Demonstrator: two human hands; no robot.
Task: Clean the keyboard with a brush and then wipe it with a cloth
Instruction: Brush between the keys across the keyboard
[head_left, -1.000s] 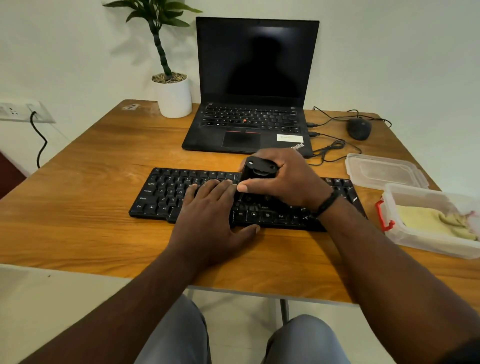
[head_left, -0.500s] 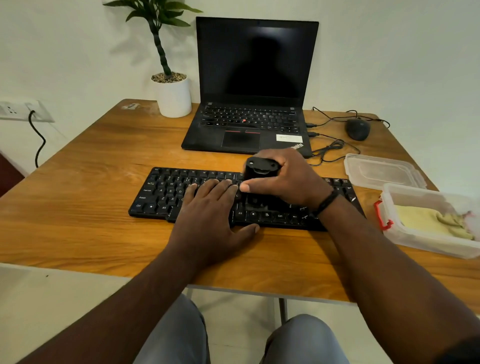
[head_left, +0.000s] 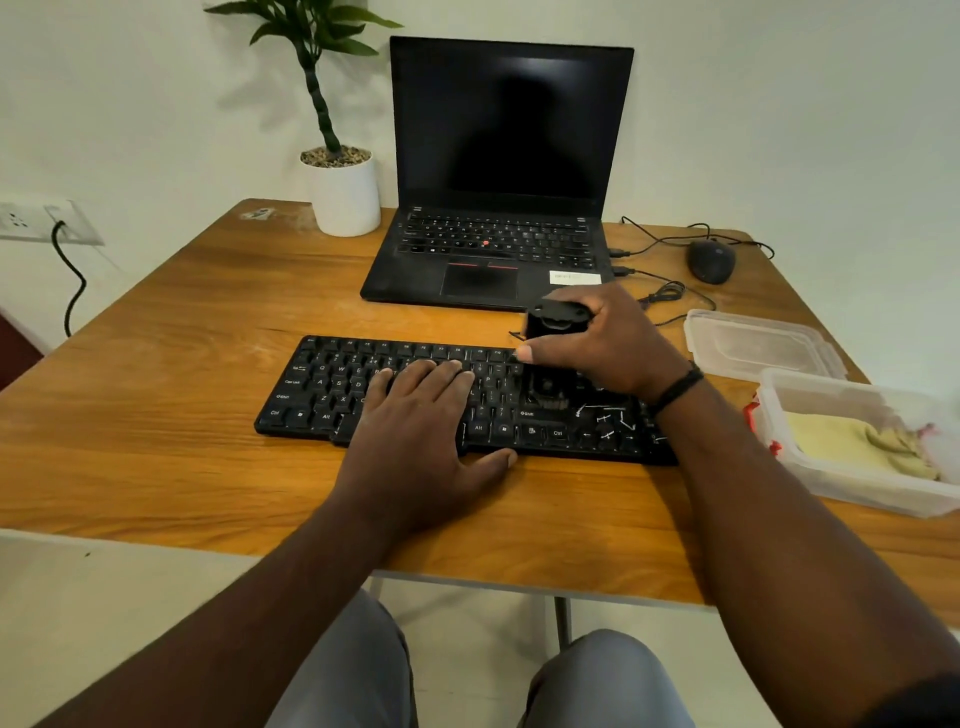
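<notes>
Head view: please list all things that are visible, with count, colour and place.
keyboard: 1, black, table centre
brush: 1, black, in right hand, over keyboard's right part
cloth: 1, yellow, in open box
box: 1, clear, red clips, table right
lid: 1, clear, behind box
laptop: 1, black, open, screen dark, table rear
mouse: 1, black, right of laptop
cables: black, between laptop and mouse; count unclear
plant: 1, green, white pot, left of laptop
socket: 1, white, left wall, black cord plugged
table: 1, wooden
left hand: flat on keyboard
right hand: grips brush, black wristband
</notes>
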